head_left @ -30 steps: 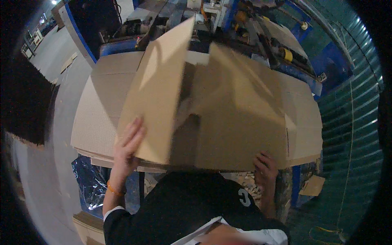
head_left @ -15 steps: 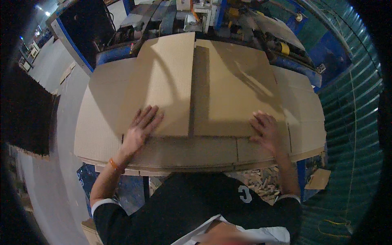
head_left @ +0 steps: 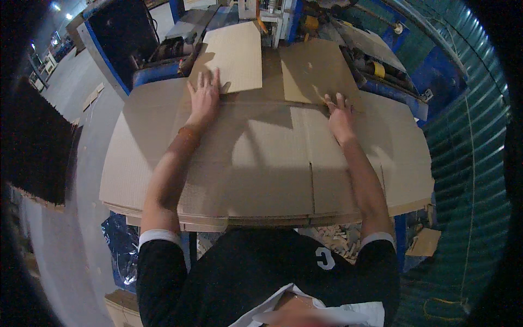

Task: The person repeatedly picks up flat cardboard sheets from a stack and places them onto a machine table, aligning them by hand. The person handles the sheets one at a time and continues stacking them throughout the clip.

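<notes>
A folded brown cardboard sheet lies across the far part of a stack of flat cardboard sheets (head_left: pixel 261 191). Its left flap (head_left: pixel 235 60) and right flap (head_left: pixel 311 76) are turned inward, with a gap between them. On the near left corner of the left flap rests my left hand (head_left: pixel 203 102), open with its fingers spread. My right hand (head_left: pixel 341 121) is also open and touches the near right corner of the right flap. The far edges of both flaps reach in among the machine parts.
Ahead stands a machine with a blue frame (head_left: pixel 111 54), rollers and a yellow-banded shaft (head_left: pixel 376 69). A green corrugated wall (head_left: pixel 457 218) runs along the right. At far left is a dark brown stack (head_left: pixel 38 147). Cardboard scraps (head_left: pixel 338 240) lie below the near edge.
Both hands have moved forward, and the folded cardboard sheet has slid away from me toward the machine. More of the stack beneath now shows.
</notes>
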Motion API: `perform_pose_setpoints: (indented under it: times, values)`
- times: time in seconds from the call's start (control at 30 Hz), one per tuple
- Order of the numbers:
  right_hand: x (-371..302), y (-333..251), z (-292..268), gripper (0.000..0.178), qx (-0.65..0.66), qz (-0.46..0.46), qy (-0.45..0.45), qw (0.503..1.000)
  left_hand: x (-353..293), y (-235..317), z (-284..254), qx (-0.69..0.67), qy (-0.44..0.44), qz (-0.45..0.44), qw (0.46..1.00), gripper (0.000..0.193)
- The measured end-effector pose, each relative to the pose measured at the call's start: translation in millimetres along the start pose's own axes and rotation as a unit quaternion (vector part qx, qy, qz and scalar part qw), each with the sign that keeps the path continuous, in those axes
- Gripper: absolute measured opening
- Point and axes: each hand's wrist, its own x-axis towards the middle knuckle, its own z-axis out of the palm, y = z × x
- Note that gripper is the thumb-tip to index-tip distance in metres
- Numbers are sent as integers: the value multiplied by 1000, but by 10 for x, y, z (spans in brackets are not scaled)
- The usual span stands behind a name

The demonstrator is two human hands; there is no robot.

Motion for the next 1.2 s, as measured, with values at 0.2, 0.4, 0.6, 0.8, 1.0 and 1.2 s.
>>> perform_pose_setpoints:
  times: [0.2,0.4,0.6,0.8,1.0,1.2]
  values:
    - [-504,533,-553,50,235,78,-195,949,-515,-431,-455,-223,116,-70,965,79]
    - [-2322,1853,-496,61,-2,425,-65,903,-2475,-1682,-661,-41,181,-419,889,66]
    - [-2612,2285,-98,57,-77,385,-76,916,-2470,-1445,-764,-44,193,-523,829,65]
    - [-2351,2239,16,41,408,421,465,664,-2559,-1678,-771,-271,409,-532,690,56]
    - [-1837,2745,-486,41,639,415,331,556,-3004,-2358,-744,-678,406,-414,452,23]
    - [-2037,1588,-1442,38,559,284,354,694,-2627,-1951,-986,-676,281,-456,506,25]
